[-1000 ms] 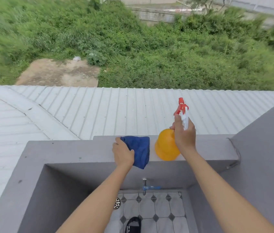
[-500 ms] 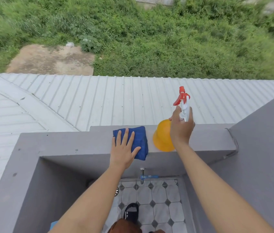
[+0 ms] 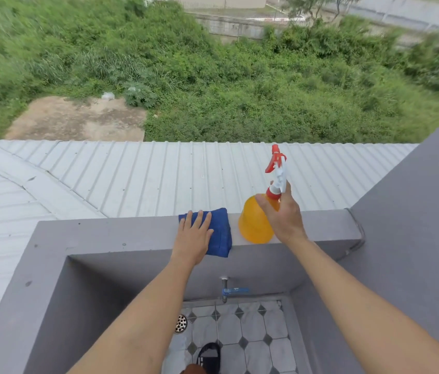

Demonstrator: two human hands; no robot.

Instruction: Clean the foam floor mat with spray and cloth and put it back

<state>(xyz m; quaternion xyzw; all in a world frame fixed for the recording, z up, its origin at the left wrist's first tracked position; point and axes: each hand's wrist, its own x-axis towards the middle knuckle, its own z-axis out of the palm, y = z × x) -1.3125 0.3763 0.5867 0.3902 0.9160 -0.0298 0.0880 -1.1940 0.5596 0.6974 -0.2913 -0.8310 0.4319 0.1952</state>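
Grey concrete ledge [image 3: 132,233] runs across the top of the wall, w/ white corrugated roof [image 3: 132,179] beyond its far edge. Orange spray bottle [image 3: 253,225] stands upright near the ledge's right end, close to the near edge; right hand [image 3: 283,214] is wrapped round its neck below the red-white trigger. Blue cloth [image 3: 221,233] lies just left of the bottle, draped over the near edge. Left hand [image 3: 194,238] rests flat on it, fingers spread, not gripping. Foam mat not in view.

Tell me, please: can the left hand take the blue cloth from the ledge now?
Probably yes. The left hand already lies flat on the blue cloth on the ledge, fingers open, with nothing in between; the right hand is at the spray bottle.
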